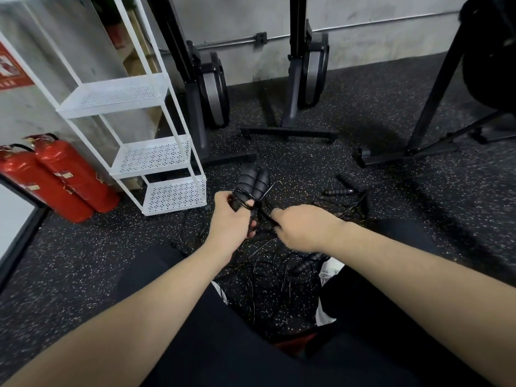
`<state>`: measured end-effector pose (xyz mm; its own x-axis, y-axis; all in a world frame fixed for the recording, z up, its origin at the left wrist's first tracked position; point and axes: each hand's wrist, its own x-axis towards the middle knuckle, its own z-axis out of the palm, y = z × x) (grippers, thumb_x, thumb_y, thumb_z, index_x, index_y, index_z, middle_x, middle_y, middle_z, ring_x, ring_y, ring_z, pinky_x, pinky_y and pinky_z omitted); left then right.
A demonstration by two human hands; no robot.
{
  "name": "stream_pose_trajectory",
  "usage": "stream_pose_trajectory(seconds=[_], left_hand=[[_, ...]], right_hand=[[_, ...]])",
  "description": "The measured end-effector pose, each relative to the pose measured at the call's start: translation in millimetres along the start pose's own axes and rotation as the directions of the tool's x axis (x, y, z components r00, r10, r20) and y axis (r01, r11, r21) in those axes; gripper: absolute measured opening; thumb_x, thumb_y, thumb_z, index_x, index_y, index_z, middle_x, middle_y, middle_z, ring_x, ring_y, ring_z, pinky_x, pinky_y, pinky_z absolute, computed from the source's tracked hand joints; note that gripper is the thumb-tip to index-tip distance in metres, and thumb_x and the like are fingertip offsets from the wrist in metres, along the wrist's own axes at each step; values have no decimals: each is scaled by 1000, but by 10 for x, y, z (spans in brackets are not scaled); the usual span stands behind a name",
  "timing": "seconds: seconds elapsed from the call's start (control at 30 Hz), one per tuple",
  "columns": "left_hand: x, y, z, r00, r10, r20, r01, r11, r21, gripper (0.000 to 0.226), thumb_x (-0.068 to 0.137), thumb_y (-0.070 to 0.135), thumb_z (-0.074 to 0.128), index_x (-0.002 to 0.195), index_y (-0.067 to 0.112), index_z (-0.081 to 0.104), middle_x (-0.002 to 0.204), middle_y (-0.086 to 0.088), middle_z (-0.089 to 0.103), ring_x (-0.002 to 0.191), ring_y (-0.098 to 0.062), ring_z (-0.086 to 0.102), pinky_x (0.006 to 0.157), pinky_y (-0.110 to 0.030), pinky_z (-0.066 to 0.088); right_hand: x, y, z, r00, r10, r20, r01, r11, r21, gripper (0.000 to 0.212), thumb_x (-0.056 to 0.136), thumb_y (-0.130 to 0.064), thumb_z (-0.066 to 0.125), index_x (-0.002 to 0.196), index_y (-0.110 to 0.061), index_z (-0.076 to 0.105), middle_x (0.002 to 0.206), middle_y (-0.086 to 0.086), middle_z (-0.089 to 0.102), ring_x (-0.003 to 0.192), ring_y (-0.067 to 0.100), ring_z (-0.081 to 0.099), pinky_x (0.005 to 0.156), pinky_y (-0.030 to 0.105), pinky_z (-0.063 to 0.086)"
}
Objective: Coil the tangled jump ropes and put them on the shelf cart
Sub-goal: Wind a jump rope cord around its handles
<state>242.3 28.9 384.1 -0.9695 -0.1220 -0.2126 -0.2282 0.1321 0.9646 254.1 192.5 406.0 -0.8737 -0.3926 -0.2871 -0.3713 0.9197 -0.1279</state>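
— How much room do you have around you?

— You are low on the speckled floor (391, 233). The white shelf cart (156, 157) stands ahead on your left, its bottom shelf's near corner just beyond your left hand. Two red fire extinguishers (64, 177) lean against the wall left of it. Straight ahead stand two black rowing machines (301, 79), and the legs of a black stand (418, 135) reach in from the right. Between those bases and your knees the floor is open, apart from rope.

— And your hands?

— Your left hand (231, 222) is curled round a bundled jump rope (252, 188); its two ribbed black handles stand side by side above your fingers, with cord wound across their lower part. Your right hand (304, 230) is closed, pinching a strand of the same cord just beside the bundle, the two hands nearly touching.

— Where are the other ropes?

— The tangled ropes (268, 277) lie on the floor under your hands and between your legs. Loose handles (339, 191) lie further right, well apart from the cart. You cannot tell how many ropes are in the heap.
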Motion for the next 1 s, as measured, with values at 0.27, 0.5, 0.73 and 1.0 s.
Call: stream_pose_trajectory(seconds=[0.27,0.5,0.73,1.0], left_hand=[[225,-193,-10,968,147,204,-244,752,613,33,95,10,66,114,26,44,118,-3,52,83,-16,59,72,-33,48],[146,-146,-32,906,26,423,-307,728,612,31,97,22,68,126,20,57,112,-3,61,83,-25,69,76,-48,61],[47,73,-89,612,-213,761,-243,866,438,44,97,6,68,131,24,46,115,-7,65,88,-6,68,79,-31,60],[-16,180,-182,575,-181,798,-54,965,258,53,89,1,71,132,13,42,133,-26,60,113,-34,66,104,-54,52]], right_hand=[[-25,-127,-75,994,-104,43,111,973,-203,29,103,-29,41,119,-17,62,116,8,67,100,32,64,78,37,47],[-28,71,-389,979,-133,-154,124,990,-66,18,90,-47,64,106,-41,70,90,-16,66,92,15,65,81,30,51],[0,302,-517,968,-242,-64,249,910,332,13,83,-42,80,95,-43,76,95,-26,71,91,-7,62,84,18,47],[81,464,-466,985,-98,-142,170,691,702,20,71,-35,89,81,-24,75,86,9,72,75,11,60,77,32,48]])
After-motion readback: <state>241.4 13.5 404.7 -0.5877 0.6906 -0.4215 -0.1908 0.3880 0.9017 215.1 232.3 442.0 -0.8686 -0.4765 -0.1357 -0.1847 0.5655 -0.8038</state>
